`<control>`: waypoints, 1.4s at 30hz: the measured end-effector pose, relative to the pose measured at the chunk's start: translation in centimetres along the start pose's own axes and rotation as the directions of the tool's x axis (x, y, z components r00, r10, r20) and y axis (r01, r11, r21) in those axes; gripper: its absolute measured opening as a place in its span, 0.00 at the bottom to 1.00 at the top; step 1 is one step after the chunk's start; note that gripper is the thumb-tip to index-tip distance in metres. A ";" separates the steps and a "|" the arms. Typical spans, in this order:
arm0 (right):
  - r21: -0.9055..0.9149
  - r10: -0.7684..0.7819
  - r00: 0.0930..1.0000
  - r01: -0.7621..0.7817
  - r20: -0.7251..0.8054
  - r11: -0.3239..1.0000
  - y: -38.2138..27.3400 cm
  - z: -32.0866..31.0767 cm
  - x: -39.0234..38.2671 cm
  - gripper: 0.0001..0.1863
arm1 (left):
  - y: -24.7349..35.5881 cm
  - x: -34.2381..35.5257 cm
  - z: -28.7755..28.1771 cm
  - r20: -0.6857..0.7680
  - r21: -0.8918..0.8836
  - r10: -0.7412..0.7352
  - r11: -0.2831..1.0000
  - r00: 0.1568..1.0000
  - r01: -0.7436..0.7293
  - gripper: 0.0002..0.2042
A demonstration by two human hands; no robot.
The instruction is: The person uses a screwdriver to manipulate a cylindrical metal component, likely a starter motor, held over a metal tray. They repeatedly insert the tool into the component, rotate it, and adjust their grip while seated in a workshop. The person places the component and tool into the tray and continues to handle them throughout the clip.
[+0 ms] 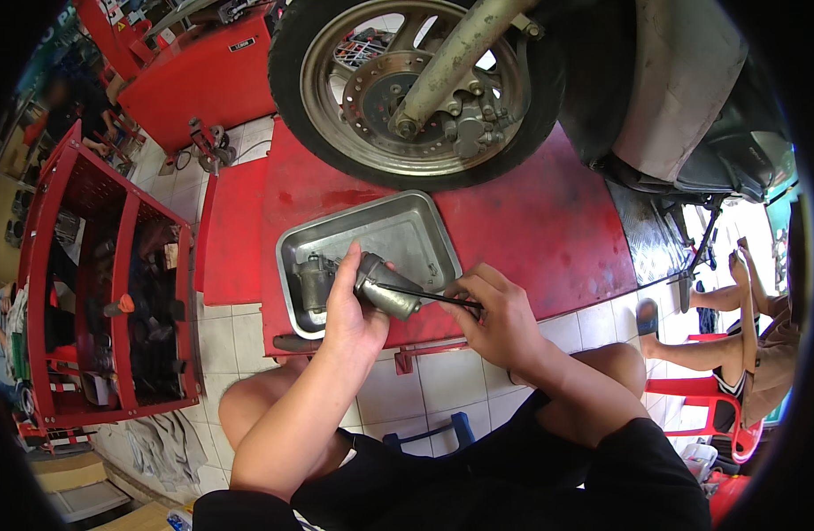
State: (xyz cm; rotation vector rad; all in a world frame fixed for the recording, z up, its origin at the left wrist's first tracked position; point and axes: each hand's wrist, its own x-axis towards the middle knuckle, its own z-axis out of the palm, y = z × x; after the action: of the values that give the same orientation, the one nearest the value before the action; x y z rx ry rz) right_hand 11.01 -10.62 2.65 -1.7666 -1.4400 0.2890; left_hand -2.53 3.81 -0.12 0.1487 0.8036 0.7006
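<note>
My left hand is closed round a grey metal cylinder that looks like a small motor, such as a starter motor. It is tilted over the front part of a shallow metal tray. My right hand grips a thin black rod-shaped tool, whose exact kind is unclear. The rod crosses the cylinder, its far end close to the cylinder's upper left end; whether it touches is hard to tell. Inside the tray, left of my left hand, lies another grey cylindrical part. Tiny dark pieces rest near the tray's right side.
The tray stands on a red lift platform, with a motorcycle front wheel just beyond it. On the left is a red tool cart. A person sits at the right on a red chair. White tiles cover the floor.
</note>
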 end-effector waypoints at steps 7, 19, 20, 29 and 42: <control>0.003 0.019 0.999 -0.019 0.027 1.000 -0.4 0.1 0.6 0.08 | 0.4 0.1 0.6 -0.022 -0.027 -0.002 1.000 1.000 0.001 0.15; 0.043 0.018 1.000 -0.018 -0.009 0.999 -0.6 0.6 0.5 0.07 | 0.5 0.6 0.3 -0.021 -0.024 0.042 0.999 0.999 -0.042 0.19; 0.039 0.022 1.000 -0.021 -0.008 0.999 -0.5 0.6 0.4 0.07 | 0.5 0.5 0.2 -0.016 -0.033 0.028 0.999 0.999 -0.028 0.17; -0.009 0.010 1.000 -0.011 -0.007 1.000 -0.2 0.7 0.1 0.09 | 0.2 0.1 0.6 -0.021 -0.028 0.057 0.998 0.998 -0.058 0.15; 0.135 0.068 0.998 -0.065 -0.017 0.989 -0.2 1.0 -0.1 0.10 | -0.3 0.0 0.1 0.032 0.002 0.095 0.995 0.995 -0.095 0.15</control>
State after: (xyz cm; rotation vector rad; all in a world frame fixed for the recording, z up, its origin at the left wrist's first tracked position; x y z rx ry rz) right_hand 10.17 -10.29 2.13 -1.7054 -1.3171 0.3915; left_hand -2.30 3.52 -0.15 0.2015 0.7714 0.7846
